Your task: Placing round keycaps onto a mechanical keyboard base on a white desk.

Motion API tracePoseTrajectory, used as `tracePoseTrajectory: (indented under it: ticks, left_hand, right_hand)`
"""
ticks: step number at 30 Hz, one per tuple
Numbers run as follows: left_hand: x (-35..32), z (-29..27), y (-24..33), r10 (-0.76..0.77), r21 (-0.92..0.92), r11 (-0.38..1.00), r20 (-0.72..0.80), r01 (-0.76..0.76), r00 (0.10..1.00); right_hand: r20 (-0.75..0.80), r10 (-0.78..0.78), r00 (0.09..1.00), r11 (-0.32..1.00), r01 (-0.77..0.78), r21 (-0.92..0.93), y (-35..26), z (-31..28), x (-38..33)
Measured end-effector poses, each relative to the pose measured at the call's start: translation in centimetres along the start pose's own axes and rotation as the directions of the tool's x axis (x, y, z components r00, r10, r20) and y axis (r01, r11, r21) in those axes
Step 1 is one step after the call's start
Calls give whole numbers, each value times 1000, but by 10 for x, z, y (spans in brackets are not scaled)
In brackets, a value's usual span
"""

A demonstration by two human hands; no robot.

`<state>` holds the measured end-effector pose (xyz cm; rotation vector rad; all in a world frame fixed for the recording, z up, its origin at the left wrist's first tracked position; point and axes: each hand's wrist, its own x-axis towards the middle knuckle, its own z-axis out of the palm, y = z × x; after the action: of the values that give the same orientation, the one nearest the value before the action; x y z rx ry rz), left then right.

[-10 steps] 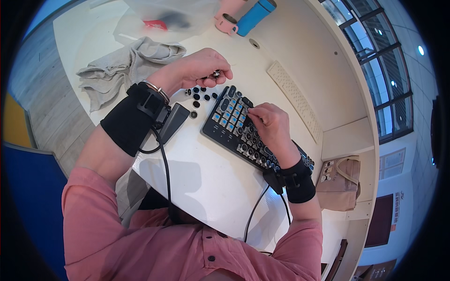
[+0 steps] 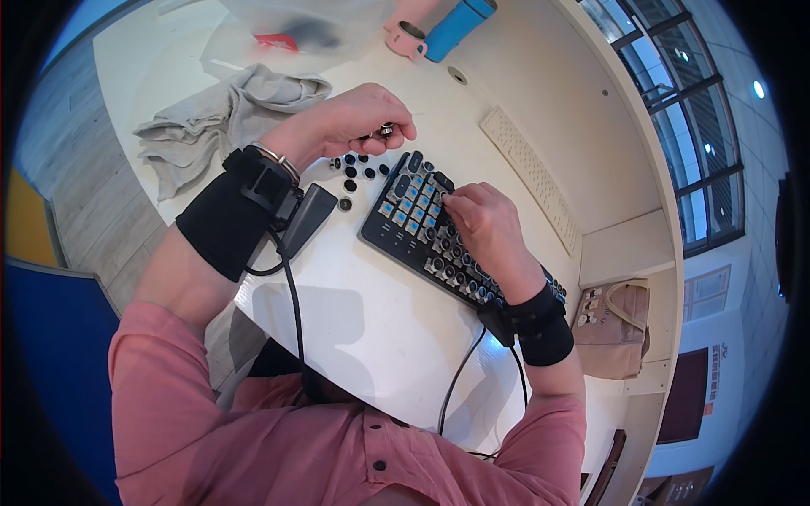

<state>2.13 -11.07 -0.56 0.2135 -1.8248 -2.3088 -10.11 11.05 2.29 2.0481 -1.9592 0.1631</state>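
My left hand point(image 2: 371, 118) is held above the table, left of the keyboard, its fingers curled round small round keycaps point(image 2: 386, 131) with shiny rims. Below that hand several loose black round keycaps point(image 2: 350, 172) lie on the table. The black keyboard point(image 2: 380, 236) lies slanted, with bare blue switches point(image 2: 412, 211) showing in its left part and round caps on many other keys. At its upper edge my right hand point(image 2: 485, 223) reaches down, thumb and fingers pinched together at a key. Whatever sits between those fingertips is too small to make out.
A crumpled grey cloth point(image 2: 211, 118) and a clear plastic bag point(image 2: 295, 42) lie at the far left. A pink mug point(image 2: 407, 40) and blue bottle point(image 2: 456, 32) stand at the back. A white keyboard point(image 2: 531, 177) rests along the panel; a beige bag point(image 2: 616, 329) is at right.
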Motion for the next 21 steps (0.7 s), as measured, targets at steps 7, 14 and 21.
tracePoseTrajectory:
  ticks: [7, 14, 21]
  left_hand:
    - [3, 3, -1, -27, -3, 1000, -14, 27, 1000]
    - [-8, 24, 6, -94, -51, 993, 178, 104, 980]
    - [-2, 29, -2, -58, -163, 981, 258, 103, 964]
  right_hand:
    - [-7, 24, 1000, 999, -24, 45, 3, -4, 2]
    - [-175, 230, 957, 931, -164, 326, -12, -35, 39]
    - [-44, 167, 985, 937, -145, 318, -27, -19, 65]
